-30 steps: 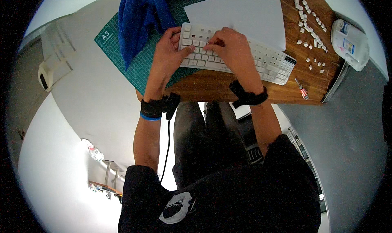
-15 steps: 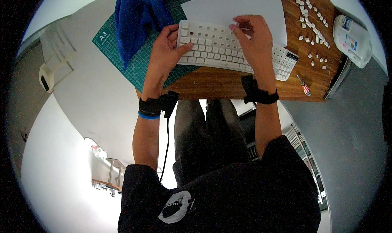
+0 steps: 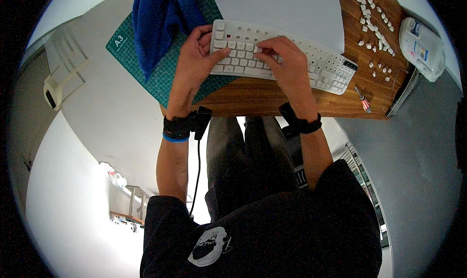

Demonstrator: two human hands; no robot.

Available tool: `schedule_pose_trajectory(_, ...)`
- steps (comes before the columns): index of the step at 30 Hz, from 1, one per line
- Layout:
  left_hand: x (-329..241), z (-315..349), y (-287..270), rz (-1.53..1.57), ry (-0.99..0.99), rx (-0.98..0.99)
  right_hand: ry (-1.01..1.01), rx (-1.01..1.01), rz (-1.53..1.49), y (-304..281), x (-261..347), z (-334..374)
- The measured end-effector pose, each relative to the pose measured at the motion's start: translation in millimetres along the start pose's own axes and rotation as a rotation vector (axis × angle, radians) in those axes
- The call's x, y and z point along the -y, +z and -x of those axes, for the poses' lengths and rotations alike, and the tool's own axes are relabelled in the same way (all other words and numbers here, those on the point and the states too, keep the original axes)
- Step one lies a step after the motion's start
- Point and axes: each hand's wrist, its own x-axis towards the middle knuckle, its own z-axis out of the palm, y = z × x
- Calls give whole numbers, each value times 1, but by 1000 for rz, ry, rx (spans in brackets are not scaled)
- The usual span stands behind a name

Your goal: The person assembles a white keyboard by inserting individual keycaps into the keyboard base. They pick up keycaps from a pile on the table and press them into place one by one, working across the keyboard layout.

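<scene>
A white keyboard (image 3: 287, 66) lies slanted across the green cutting mat and the wooden table. Its lower rows carry keycaps; most places in its upper rows are bare. My left hand (image 3: 199, 51) grips the left end, thumb on top and fingers around the far side. My right hand (image 3: 284, 59) is over the middle-left part, thumb and forefinger pinched together at the end of a partly filled row. A white keycap (image 3: 257, 48) shows at those fingertips, at the keyboard's surface. Whether it is seated there cannot be made out.
Many loose white keycaps (image 3: 372, 29) lie in rows at the table's right. Near them are a screwdriver (image 3: 363, 101) and a white plastic jug (image 3: 422, 49). A blue cloth (image 3: 158, 25) covers part of the cutting mat (image 3: 125, 49); white paper (image 3: 287, 10) lies behind the keyboard.
My right hand has moved left and down from above the keyboard's far edge, bringing a keycap to the row's end. My left hand still holds the keyboard's left end.
</scene>
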Motion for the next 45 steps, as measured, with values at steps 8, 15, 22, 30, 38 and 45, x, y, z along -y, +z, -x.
schedule_pose_trajectory(8,2,2,-2,-14,15,6,55,-55,59,5,14,-3)
schedule_pose_trajectory(15,12,-2,-4,-24,76,24,37,-72,125,6,8,-1)
schedule_pose_trajectory(22,14,-4,-5,-63,56,9,6,-107,108,8,7,1)
schedule_pose_trajectory(30,13,-3,-4,-33,38,19,27,-105,113,8,4,1)
schedule_pose_trajectory(38,16,-4,-6,-36,68,31,46,-88,126,5,8,2)
schedule_pose_trajectory(45,14,-3,-5,-1,66,35,35,-99,203,-2,8,6)
